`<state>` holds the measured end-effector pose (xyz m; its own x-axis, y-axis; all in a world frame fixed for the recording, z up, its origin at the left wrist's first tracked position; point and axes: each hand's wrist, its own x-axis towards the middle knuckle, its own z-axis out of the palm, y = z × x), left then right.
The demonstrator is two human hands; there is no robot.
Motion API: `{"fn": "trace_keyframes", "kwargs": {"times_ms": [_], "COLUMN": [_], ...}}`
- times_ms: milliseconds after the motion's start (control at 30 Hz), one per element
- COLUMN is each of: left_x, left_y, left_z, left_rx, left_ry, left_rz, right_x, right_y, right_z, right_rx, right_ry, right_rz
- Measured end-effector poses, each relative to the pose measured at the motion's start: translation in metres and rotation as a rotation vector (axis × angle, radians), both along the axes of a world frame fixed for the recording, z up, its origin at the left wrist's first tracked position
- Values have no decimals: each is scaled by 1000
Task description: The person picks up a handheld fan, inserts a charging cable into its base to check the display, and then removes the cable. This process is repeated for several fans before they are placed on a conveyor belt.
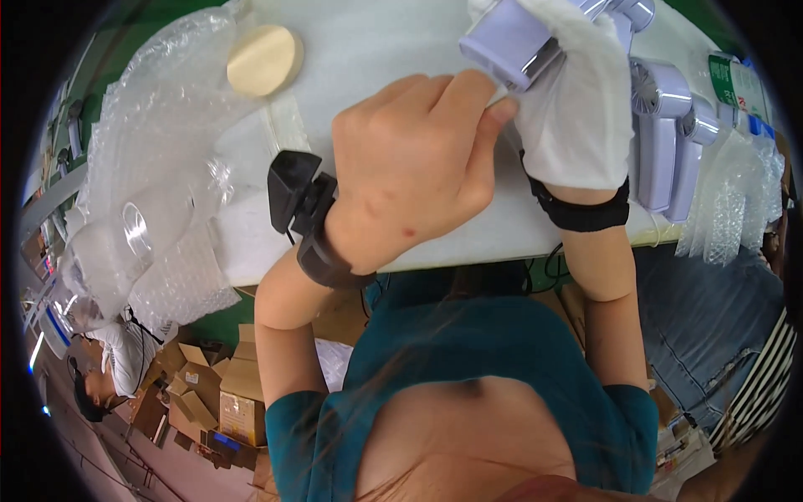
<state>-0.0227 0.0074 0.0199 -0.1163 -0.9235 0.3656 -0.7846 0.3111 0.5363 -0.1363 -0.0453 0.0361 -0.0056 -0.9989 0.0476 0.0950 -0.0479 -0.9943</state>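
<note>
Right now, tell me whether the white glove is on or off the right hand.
On: the white glove covers the right hand, its cuff ending beside the black wristband.

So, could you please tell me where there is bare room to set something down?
The widest bare patch of white table lies between the cream roll and the held purple gadget, beyond the left hand. A narrower strip lies between the left hand and the near edge. Bubble wrap crowds the left; purple gadgets crowd the right.
</note>
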Motion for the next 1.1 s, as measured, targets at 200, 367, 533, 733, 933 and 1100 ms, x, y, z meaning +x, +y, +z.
{"fn": "trace_keyframes", "kwargs": {"times_ms": [200,367,533,733,933,1100], "left_x": [-1,1,10,5,1,6], "left_y": [7,2,-4,-1,2,4], "left_z": [6,18,23,8,-1,-3], "left_rx": [67,140,140,28,-20,17], "left_ry": [90,86,326,265,426,474], "left_rz": [38,-7,-110,-84,-115,-197], "right_x": [-1,14,12,23,7,19], "right_y": [9,7,9,5,9,14], "right_z": [-12,-7,-5,8,12,19], "right_rx": [-536,75,67,53,-96,-189], "right_ry": [531,-364,-369,-507,-359,-404], "right_rz": [21,-37,-60,-138,20,60]}}
